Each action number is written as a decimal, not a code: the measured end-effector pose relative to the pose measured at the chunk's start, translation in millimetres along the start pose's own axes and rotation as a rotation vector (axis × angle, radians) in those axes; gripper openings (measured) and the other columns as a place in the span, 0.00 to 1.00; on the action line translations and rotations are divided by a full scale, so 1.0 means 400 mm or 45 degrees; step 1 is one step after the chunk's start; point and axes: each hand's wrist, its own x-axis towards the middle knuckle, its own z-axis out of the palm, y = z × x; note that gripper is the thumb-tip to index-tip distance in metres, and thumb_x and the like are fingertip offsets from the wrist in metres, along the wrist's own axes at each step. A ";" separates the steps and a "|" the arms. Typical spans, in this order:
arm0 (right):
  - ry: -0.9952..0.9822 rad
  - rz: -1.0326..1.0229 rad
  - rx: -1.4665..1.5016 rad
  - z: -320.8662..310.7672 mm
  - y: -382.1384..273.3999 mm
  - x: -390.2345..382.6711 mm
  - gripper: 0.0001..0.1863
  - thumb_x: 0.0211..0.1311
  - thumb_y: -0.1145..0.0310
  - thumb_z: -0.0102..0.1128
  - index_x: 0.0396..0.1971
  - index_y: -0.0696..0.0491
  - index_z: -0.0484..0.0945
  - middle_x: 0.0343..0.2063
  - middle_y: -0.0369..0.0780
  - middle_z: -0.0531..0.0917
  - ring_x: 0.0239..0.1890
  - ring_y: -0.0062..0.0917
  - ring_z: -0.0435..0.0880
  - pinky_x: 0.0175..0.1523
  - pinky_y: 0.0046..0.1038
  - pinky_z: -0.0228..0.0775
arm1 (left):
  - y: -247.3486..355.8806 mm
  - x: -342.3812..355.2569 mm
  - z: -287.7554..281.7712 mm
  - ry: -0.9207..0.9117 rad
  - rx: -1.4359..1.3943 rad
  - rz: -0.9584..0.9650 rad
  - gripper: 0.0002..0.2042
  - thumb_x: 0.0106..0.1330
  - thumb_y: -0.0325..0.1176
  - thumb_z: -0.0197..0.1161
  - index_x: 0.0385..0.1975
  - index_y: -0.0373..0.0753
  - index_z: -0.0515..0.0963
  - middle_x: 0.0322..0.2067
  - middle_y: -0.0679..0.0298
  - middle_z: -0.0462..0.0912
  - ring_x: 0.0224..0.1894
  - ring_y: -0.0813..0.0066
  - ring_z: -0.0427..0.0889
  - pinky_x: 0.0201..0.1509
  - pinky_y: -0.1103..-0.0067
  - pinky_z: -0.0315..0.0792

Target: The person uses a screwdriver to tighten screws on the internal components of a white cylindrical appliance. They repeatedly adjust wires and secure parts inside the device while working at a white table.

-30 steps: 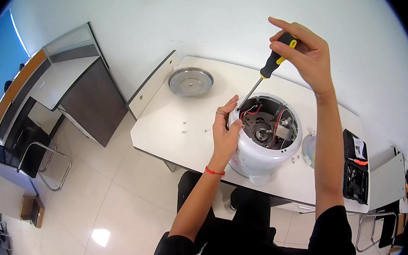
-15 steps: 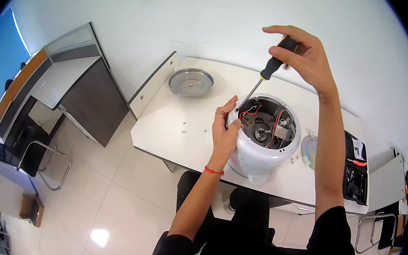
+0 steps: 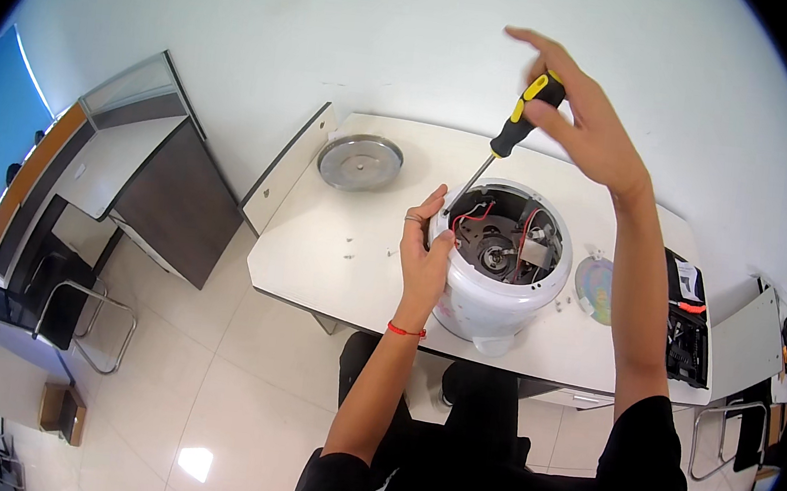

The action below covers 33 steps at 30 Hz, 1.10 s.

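A white, rounded appliance housing (image 3: pixel 488 308), like a rice cooker body, stands on the table with its open end up. Inside show red and white wires, a round metal part and a grey bracket. My left hand (image 3: pixel 423 263) grips its left rim, thumb by the opening and fingers along the outside. Above it, my right hand (image 3: pixel 592 137) has the black-and-yellow handle of a screwdriver (image 3: pixel 516 129) between thumb and palm, index finger stretched out. The screwdriver slants down to the left, its tip at the rim beside my left fingers. Any screw under the tip is too small to tell.
A round metal cover (image 3: pixel 361 163) lies at the table's back left. Small screws (image 3: pixel 348 256) are scattered left of the housing, others right of it. A colourful disc (image 3: pixel 595 288) and an open black tool case (image 3: pixel 687 348) lie to the right. The white table (image 3: pixel 300 269) abuts a wall.
My right hand has turned the screwdriver, bringing the handle's yellow strips into view, and its fingers have loosened and spread. My left hand keeps its place on the rim.
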 end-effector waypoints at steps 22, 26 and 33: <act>0.012 -0.184 -0.375 -0.011 -0.063 0.004 0.14 0.62 0.61 0.74 0.42 0.53 0.85 0.30 0.35 0.81 0.30 0.17 0.78 0.34 0.20 0.67 | -0.006 -0.001 -0.017 -0.014 -0.034 -0.027 0.21 0.65 0.17 0.54 0.60 0.30 0.70 0.74 0.43 0.67 0.73 0.60 0.70 0.76 0.71 0.63; -0.195 -0.103 -0.121 -0.041 -0.035 0.007 0.13 0.63 0.62 0.74 0.41 0.54 0.86 0.30 0.33 0.79 0.30 0.15 0.74 0.34 0.21 0.63 | -0.009 -0.003 -0.015 -0.028 -0.019 -0.014 0.21 0.65 0.17 0.54 0.59 0.30 0.70 0.74 0.43 0.67 0.73 0.59 0.70 0.77 0.71 0.63; -0.041 0.203 -0.091 -0.015 -0.014 -0.010 0.14 0.69 0.60 0.68 0.42 0.55 0.81 0.27 0.32 0.75 0.28 0.14 0.71 0.35 0.23 0.64 | -0.006 0.000 -0.013 -0.011 0.005 -0.021 0.21 0.64 0.17 0.53 0.59 0.30 0.70 0.74 0.43 0.67 0.74 0.59 0.70 0.78 0.70 0.61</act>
